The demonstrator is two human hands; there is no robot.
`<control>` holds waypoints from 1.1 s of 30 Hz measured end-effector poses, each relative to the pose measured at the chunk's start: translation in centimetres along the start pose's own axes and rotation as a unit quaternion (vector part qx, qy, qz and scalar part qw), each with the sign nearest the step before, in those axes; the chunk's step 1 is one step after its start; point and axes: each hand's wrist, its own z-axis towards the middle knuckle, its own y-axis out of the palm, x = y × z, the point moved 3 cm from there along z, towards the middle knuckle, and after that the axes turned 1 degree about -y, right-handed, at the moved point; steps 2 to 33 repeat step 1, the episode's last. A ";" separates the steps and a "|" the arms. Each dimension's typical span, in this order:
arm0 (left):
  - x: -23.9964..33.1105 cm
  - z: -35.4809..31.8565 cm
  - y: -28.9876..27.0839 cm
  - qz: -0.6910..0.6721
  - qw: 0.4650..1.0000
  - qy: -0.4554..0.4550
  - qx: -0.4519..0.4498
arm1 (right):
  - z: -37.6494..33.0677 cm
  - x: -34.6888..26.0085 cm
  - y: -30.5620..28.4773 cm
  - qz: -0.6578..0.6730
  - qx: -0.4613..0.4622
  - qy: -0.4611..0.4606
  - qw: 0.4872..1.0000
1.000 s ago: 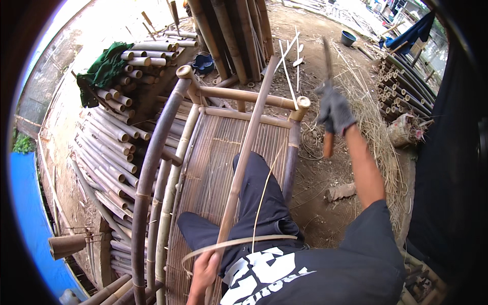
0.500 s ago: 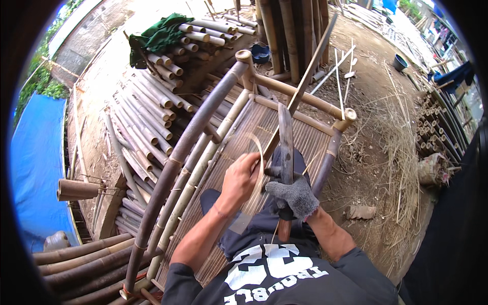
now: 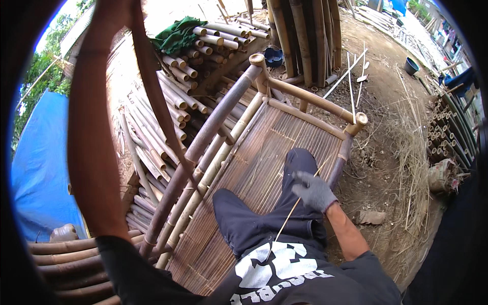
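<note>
My left arm is raised at the far left, and my left hand (image 3: 116, 9) is partly cut off by the top edge. From it a long, dark bamboo strip (image 3: 161, 104) hangs down, its lower end over the side rails of the bamboo bench (image 3: 254, 162) I sit on. The fingers' grip is hard to see, but the strip comes straight from the hand. My right hand (image 3: 316, 192), in a grey glove, hovers over my right thigh with fingers apart and nothing visible in it. Next to its fingertips, a thin pale sliver (image 3: 288, 217) lies across my lap.
Stacked bamboo poles (image 3: 147, 127) fill the ground left of the bench, a green cloth (image 3: 178, 34) on the upper pile. Upright poles (image 3: 305, 40) stand ahead. Shavings (image 3: 406, 173) litter the soil at right. A blue tarp (image 3: 46, 157) hangs far left.
My left hand has swung from over my lap to the upper left with the bamboo strip. The machete that my right hand held is out of sight; that hand has moved slightly up and right.
</note>
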 end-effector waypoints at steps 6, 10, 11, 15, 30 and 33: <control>1.2 1.7 -1.2 0.022 0.999 0.016 0.038 | -0.9 -0.5 -0.3 -0.048 -0.036 -0.059 0.996; 1.2 1.7 -1.2 0.022 0.999 0.016 0.038 | -0.9 -0.5 -0.3 -0.048 -0.036 -0.059 0.996; 1.2 1.7 -1.2 0.022 0.999 0.016 0.038 | -0.9 -0.5 -0.3 -0.048 -0.036 -0.059 0.996; 1.2 1.7 -1.2 0.022 0.999 0.016 0.038 | -0.9 -0.5 -0.3 -0.048 -0.036 -0.059 0.996; 1.2 1.7 -1.2 0.022 0.999 0.016 0.038 | -0.9 -0.5 -0.3 -0.048 -0.036 -0.059 0.996; 1.2 1.7 -1.2 0.022 0.999 0.016 0.038 | -0.9 -0.5 -0.3 -0.048 -0.036 -0.059 0.996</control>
